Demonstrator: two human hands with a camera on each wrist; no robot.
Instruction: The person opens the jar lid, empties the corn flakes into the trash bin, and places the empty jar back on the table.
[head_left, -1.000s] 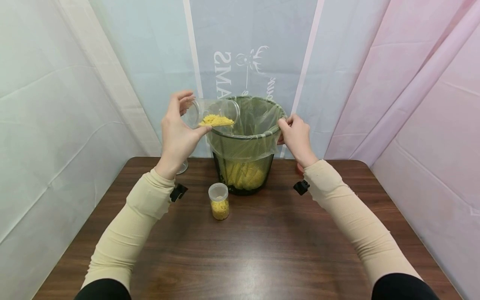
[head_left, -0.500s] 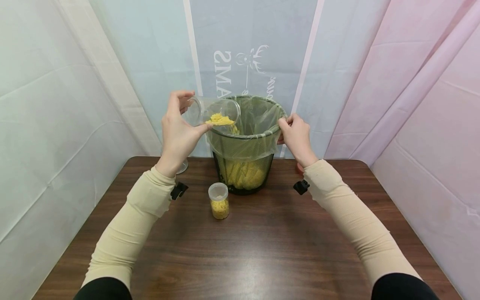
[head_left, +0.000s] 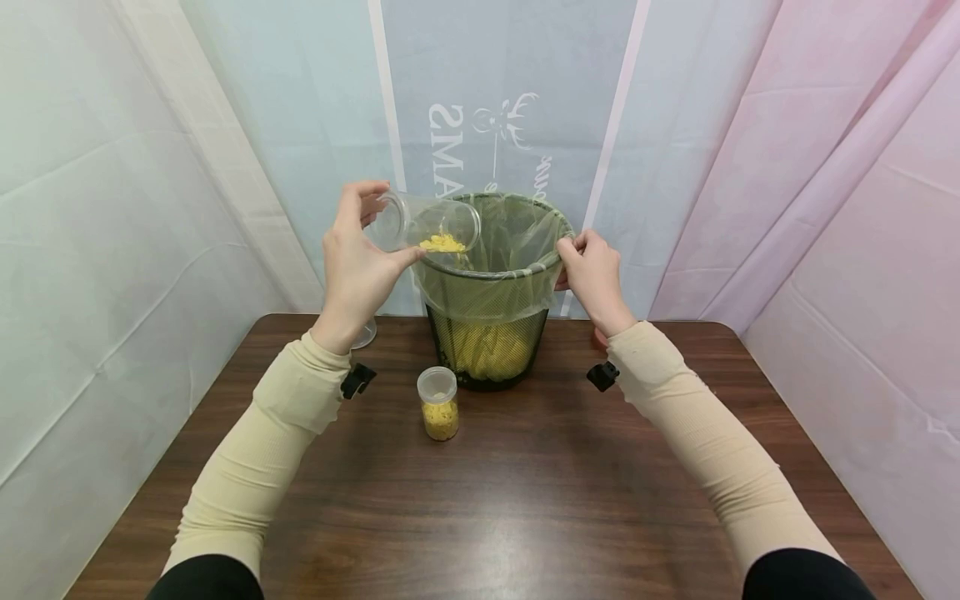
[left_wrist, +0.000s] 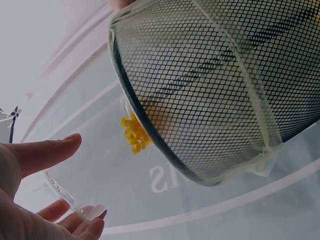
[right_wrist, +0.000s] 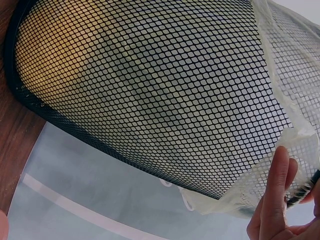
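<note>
In the head view my left hand (head_left: 360, 254) grips a clear plastic jar (head_left: 411, 218) between thumb and fingers. The jar lies tipped on its side, mouth over the left rim of a black wire-mesh wastebasket (head_left: 487, 312). Small yellow pieces (head_left: 444, 243) rest low in the jar near its mouth, and some fall inside. A thin translucent liner bag (head_left: 525, 221) is folded over the basket's rim. My right hand (head_left: 592, 275) pinches the rim and liner on the right side. Through the mesh, a yellow mass (head_left: 491, 350) shows at the bottom.
A second clear jar (head_left: 438, 404), partly filled with yellow pieces, stands upright in front of the basket on the brown wooden table (head_left: 510, 483). Behind my left wrist a clear round object (head_left: 365, 335) is partly hidden. Something red (head_left: 600, 338) peeks out by my right wrist.
The yellow heap in the tipped jar has shrunk and shifted toward the mouth, as pieces drop into the basket. Both hands stay almost in place.
</note>
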